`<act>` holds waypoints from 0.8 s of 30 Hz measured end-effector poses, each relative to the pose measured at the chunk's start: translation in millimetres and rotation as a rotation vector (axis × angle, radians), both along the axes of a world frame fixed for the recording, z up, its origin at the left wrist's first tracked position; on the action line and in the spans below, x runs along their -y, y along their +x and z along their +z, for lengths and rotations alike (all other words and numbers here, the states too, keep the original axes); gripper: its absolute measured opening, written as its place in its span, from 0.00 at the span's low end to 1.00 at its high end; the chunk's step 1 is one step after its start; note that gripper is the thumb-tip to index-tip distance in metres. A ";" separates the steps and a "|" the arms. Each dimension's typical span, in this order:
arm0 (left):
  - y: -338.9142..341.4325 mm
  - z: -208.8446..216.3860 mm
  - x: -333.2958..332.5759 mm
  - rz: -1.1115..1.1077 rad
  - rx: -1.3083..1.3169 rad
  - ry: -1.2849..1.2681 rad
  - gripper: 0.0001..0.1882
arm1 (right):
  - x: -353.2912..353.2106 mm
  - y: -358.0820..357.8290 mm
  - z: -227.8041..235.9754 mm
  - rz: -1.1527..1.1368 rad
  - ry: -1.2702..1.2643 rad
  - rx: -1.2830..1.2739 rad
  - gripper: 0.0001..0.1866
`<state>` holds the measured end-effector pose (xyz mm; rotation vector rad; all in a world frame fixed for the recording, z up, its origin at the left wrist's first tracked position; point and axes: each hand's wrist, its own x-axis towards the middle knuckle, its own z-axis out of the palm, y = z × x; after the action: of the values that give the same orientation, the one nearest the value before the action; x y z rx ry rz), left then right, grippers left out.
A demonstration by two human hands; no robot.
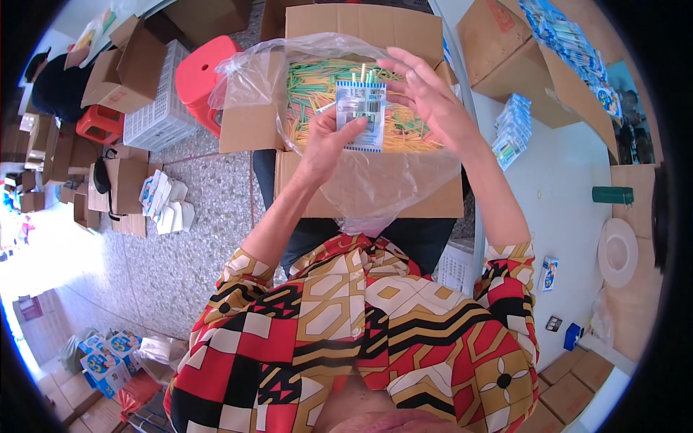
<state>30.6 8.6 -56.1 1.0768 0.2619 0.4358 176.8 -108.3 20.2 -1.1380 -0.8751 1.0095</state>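
My left hand (328,141) grips a small blue-and-white printed packet (372,130), its thumb pressed across the front. Several thin pale yellow and green sticks (367,74) poke out of the packet's top edge. Just right of the packet is my right hand (433,97), fingers loosely spread and nothing visibly held. Whether its fingertips touch the sticks I cannot tell. Below both hands, a cardboard box (303,180) lined with clear plastic (249,79) holds a mass of loose thin sticks (310,79) in green, yellow and orange.
On the pale table (563,180) at right lie stacked blue-and-white packets (512,130), a single packet (550,274) and a green cylinder (612,195). A large carton (498,43) stands behind them. To the left are a red stool (206,68), a white crate (162,101) and a person in dark clothes (54,86).
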 end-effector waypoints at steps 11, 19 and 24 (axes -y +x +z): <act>4.8 19.0 13.1 0.132 -0.008 0.365 0.09 | 32.6 -21.4 -9.0 -0.432 -0.106 0.547 0.08; 3.9 31.0 23.7 0.116 -0.031 0.745 0.07 | 61.9 -21.4 -9.1 -0.519 -0.042 0.660 0.07; 1.9 14.5 19.1 0.046 -0.088 0.511 0.10 | 105.8 30.5 -54.2 -0.764 -0.165 0.574 0.08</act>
<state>32.5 -10.5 -41.6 1.5948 0.2600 0.5114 207.3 -214.1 -34.1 -1.7626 -0.6945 0.1153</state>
